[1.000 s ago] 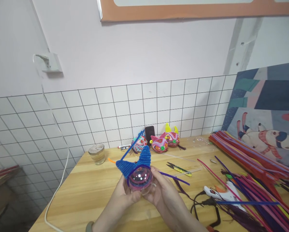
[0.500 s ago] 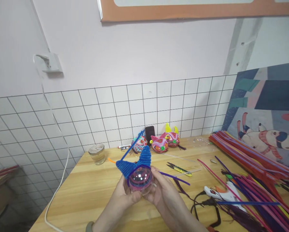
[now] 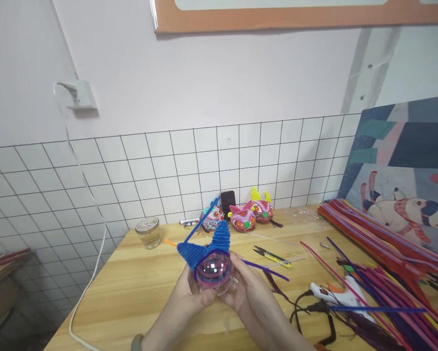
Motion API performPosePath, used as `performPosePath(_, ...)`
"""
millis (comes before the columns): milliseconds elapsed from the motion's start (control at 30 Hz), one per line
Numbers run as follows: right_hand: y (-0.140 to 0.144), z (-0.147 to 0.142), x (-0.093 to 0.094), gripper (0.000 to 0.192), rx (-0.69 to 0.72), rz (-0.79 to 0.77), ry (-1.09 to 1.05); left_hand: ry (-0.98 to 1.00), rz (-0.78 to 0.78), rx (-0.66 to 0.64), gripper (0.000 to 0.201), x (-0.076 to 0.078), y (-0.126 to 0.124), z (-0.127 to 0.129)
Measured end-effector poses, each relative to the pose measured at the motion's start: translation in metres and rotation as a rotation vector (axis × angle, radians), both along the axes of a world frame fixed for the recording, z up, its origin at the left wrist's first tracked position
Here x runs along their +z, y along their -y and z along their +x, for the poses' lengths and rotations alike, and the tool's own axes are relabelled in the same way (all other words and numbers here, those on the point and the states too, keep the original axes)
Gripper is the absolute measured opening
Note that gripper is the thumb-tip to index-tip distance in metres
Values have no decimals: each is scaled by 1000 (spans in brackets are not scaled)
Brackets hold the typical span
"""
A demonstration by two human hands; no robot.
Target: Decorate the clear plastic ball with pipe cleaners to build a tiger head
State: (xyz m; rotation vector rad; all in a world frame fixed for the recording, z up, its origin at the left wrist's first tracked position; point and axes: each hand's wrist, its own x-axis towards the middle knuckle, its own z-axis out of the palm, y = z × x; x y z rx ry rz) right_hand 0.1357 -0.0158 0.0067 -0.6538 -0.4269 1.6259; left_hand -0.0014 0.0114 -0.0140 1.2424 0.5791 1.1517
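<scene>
Between my two hands is a clear plastic ball (image 3: 214, 271) with pink and dark strips inside or around it. Two blue pipe-cleaner ears (image 3: 221, 237) stand up from its top, and a purple pipe cleaner (image 3: 266, 269) runs along its upper edge and sticks out to the right. My left hand (image 3: 190, 295) grips the ball from the left, thumb on its lower front. From the right, my right hand (image 3: 245, 285) closes round it, its thumb near the base of the right ear. Some fingertips are hidden behind the ball.
Finished pipe-cleaner animal heads (image 3: 243, 218), a phone (image 3: 228, 204) and a glass jar (image 3: 148, 232) stand at the back. Right of my hands lie yellow snips (image 3: 273, 257), a white glue gun (image 3: 341, 297) with a black cord, and bundles of pipe cleaners (image 3: 365, 234).
The whole view has shifted very slightly. My hands and the ball keep the same hold and pose.
</scene>
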Motion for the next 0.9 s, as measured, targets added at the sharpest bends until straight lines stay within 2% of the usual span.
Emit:
performPosePath(600,0,0,0,29,-1,-11,-2,42,6,-30,69,3,1,1)
performPosePath(733,1,1,1,27,4,-8,-26,53,-10,-42,63,4,2,3)
performPosePath(833,1,1,1,28,-36,20,-14,75,-17,-17,68,4,1,3)
performPosePath(900,0,1,1,31,-112,40,16,106,-33,-1,75,4,1,4)
